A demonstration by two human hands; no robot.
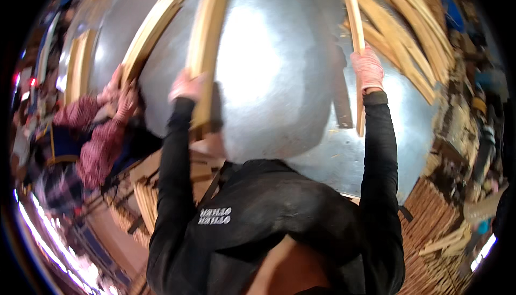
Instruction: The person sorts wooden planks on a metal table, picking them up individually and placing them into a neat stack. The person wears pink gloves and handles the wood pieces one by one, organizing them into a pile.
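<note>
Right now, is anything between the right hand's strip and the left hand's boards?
Nothing solid visible: between the strip in the right hand and the boards in the left hand lies the table, with a dark band, likely shadow.

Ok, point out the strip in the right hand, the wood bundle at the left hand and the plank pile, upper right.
Strip (354, 21), head view: its far half.
Wood bundle (205, 45), head view: middle of its length.
Plank pile (396, 33), head view: face of one plank.
</note>
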